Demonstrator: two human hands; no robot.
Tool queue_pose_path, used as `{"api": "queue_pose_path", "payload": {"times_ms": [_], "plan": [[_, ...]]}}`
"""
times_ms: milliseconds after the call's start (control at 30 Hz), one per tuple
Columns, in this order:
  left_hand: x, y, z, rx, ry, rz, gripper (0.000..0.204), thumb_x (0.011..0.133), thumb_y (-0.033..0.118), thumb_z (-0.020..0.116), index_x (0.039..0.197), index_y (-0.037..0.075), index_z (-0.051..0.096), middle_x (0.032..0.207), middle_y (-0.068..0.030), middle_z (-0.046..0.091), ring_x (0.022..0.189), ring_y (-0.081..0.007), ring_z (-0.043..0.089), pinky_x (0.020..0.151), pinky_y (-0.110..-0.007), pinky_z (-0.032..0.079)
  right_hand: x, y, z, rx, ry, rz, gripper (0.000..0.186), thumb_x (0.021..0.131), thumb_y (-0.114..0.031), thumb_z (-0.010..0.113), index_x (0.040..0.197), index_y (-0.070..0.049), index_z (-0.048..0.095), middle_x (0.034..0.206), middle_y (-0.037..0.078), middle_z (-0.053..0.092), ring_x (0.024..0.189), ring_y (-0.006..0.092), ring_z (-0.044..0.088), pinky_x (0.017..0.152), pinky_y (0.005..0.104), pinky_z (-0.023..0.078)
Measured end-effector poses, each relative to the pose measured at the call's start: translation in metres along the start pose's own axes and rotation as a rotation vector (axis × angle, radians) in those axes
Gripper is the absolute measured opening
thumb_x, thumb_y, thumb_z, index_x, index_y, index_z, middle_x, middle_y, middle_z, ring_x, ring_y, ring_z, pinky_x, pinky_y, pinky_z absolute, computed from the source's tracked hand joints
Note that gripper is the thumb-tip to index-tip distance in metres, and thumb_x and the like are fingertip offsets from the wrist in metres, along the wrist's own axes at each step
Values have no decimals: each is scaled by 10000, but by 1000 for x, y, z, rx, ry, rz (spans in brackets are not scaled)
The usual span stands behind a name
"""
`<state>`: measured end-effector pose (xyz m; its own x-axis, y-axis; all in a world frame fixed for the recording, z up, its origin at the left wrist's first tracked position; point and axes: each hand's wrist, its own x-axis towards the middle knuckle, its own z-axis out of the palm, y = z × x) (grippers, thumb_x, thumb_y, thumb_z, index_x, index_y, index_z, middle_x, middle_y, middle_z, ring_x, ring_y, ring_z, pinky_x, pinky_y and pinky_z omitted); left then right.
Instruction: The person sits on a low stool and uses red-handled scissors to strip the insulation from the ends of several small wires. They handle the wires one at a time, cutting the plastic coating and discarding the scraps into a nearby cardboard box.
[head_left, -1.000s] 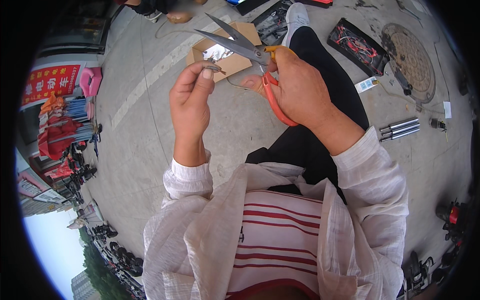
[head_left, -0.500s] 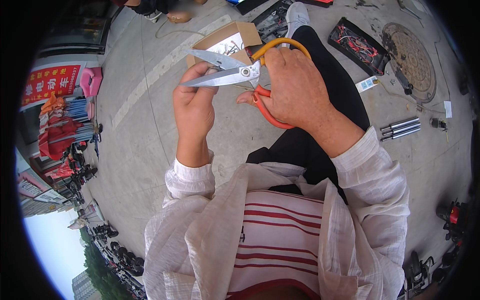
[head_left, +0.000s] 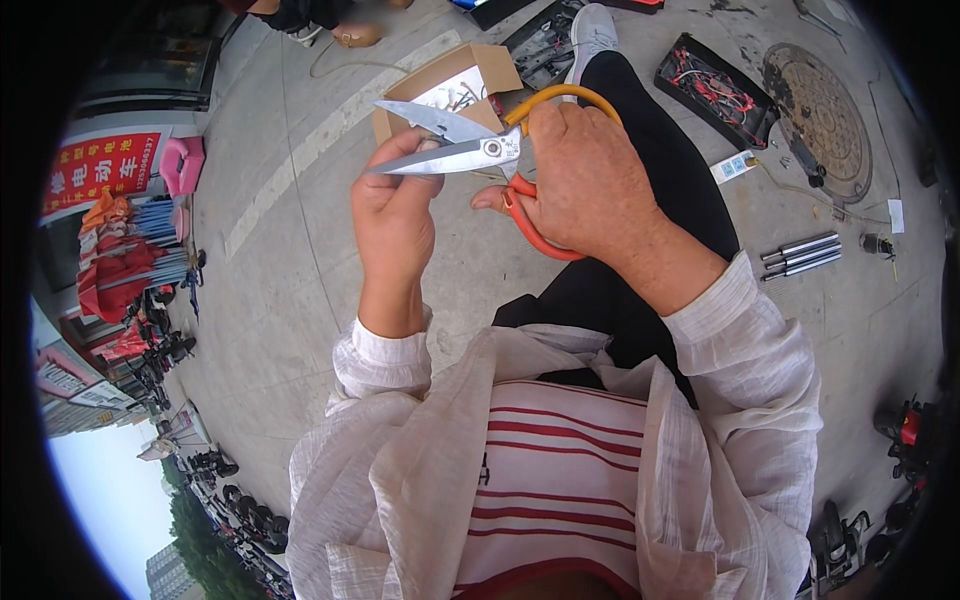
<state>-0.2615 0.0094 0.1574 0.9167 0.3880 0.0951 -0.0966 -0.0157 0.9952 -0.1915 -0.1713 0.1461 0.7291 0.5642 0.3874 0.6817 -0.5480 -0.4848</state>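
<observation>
My right hand (head_left: 595,180) grips the scissors (head_left: 478,155) by their handles, one loop orange-yellow and the other red. The two silver blades are spread and point to the left. My left hand (head_left: 393,225) is closed beside the blades, its thumb and fingertips pinched together behind and between them. A small dark bit shows at the fingertips, too little to name. The lower blade crosses in front of the left fingers and hides part of them. Just beyond the blades lies an open cardboard box (head_left: 497,68) with white material and thin wires in it.
A black tray (head_left: 667,78) of red and black wires lies at the far right, near a round manhole cover (head_left: 800,110). Several metal tubes (head_left: 801,257) rest on the concrete. Folded umbrellas (head_left: 120,275) and parked scooters line the left. Another person's shoe (head_left: 357,36) shows at top left.
My left hand has shifted slightly to the right along the blades. The scissors have barely moved and their blades remain spread.
</observation>
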Motion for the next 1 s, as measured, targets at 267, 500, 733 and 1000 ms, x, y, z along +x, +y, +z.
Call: {"api": "queue_pose_path", "payload": {"times_ms": [267,500,733,1000], "plan": [[-1,-7,-2,-80,7,23,263,886,17,597,1136,-62,585,909,-64,639,739,-104,527,658,-240,428,0,-2,-1,-19,-109,54,818,683,-707,652,897,77,560,701,176,609,682,292,652,647,364,520],[-1,-7,-3,-79,-3,20,244,904,31,592,1129,-61,575,896,-77,635,721,-121,526,655,-260,427,-1,-1,2,-86,-87,48,809,705,-723,624,911,58,576,723,163,633,673,277,675,599,351,540],[1,-10,-6,-153,-30,2,233,919,35,582,1132,-57,568,907,-87,633,718,-138,524,658,-283,428,-1,0,1,-55,-103,45,781,712,-695,639,891,62,561,718,169,616,677,288,657,614,360,528],[1,-11,-2,-202,-37,21,204,926,13,554,1120,-31,600,937,-85,655,704,-136,517,623,-276,394,-4,3,10,-30,-55,27,766,728,-686,637,902,56,565,742,168,620,703,286,662,623,361,535]]}}
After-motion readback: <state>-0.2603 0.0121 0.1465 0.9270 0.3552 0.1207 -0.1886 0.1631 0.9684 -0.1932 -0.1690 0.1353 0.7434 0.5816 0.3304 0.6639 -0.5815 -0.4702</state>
